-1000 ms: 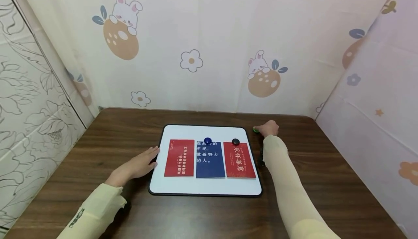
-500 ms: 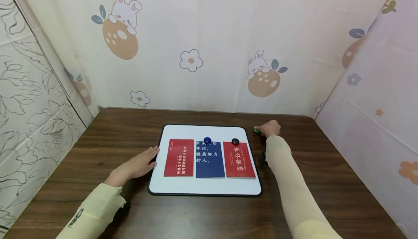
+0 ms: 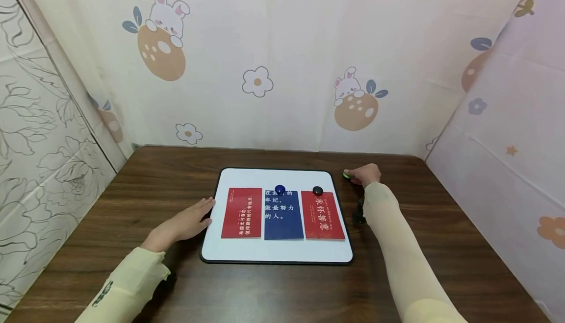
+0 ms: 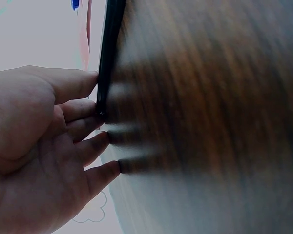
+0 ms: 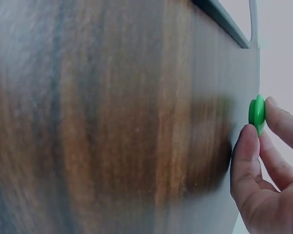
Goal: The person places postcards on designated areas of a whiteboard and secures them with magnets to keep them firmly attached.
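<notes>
My left hand (image 3: 187, 221) lies along the left edge of a small whiteboard (image 3: 273, 253), fingers extended. In the left wrist view, the thumb and fingertips of the left hand (image 4: 49, 141) touch the board's black frame (image 4: 110, 48) and the table beside it. Beyond the board's top right corner, my right hand (image 3: 365, 174) pinches a round green magnet (image 3: 347, 175). Up close, this green magnet (image 5: 258, 115) sits between thumb and fingertips, a little over the table. On the board, a blue magnet (image 3: 280, 189) overlaps the top of a blue card (image 3: 284, 227).
A black magnet (image 3: 318, 190) sits at the top of the right red card (image 3: 324, 217). Another red card (image 3: 242, 213), with no magnet on it, lies on the left. The brown wooden table (image 3: 273, 293) ends at a patterned curtain (image 3: 291, 117) behind.
The right hand has shifted slightly to the right, with the green magnet tilting up a little in its fingers. The left hand and the board have stayed in place.
</notes>
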The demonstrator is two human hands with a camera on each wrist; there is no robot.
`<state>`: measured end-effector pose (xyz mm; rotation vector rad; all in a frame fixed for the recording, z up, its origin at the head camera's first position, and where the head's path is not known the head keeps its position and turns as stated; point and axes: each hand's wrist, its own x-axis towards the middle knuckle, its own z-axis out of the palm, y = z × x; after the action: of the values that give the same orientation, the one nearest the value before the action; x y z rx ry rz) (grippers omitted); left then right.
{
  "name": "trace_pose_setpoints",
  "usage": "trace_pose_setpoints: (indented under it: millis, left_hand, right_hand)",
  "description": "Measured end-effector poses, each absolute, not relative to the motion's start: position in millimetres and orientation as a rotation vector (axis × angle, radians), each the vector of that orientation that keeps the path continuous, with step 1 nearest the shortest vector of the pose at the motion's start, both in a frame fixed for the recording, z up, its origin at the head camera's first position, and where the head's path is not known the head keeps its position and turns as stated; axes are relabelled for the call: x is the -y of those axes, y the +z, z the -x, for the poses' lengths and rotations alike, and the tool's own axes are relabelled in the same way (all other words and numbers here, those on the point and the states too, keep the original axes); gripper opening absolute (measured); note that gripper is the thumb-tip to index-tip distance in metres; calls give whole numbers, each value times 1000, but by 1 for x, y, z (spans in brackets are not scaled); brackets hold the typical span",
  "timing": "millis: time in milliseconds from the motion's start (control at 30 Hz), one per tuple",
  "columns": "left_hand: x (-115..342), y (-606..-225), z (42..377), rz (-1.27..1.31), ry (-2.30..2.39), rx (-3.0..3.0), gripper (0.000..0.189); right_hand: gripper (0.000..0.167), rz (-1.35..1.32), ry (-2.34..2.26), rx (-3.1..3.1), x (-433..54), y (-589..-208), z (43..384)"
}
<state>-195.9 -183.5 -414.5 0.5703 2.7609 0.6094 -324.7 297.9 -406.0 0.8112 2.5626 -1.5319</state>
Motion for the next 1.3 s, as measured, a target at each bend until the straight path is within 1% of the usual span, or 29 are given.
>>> trace_pose_setpoints:
  millis: [167, 667, 867, 967, 1100, 1300]
  left_hand:
    - [183, -414, 195, -560, 618, -2760, 57]
    - [183, -415, 195, -560, 610, -2762, 58]
    - [183, -415, 196, -565, 602, -2765, 58]
    - [183, -415, 197, -569, 607, -2766, 57]
    - [183, -414, 197, -578, 613, -2760, 56]
    - [182, -415, 195, -559, 609, -2758, 59]
  right_hand:
    - [66, -822, -1587, -2486, -301, -407, 330]
    - [55, -817, -1711, -2348, -302, -399, 328]
    - [49, -800, -1717, -2338, -300, -394, 323]
    - [43, -799, -1740, -2325, -298, -392, 320]
    - [39, -785, -1729, -2316, -297, -390, 315]
    - [42, -736, -1693, -2330, -297, -391, 313]
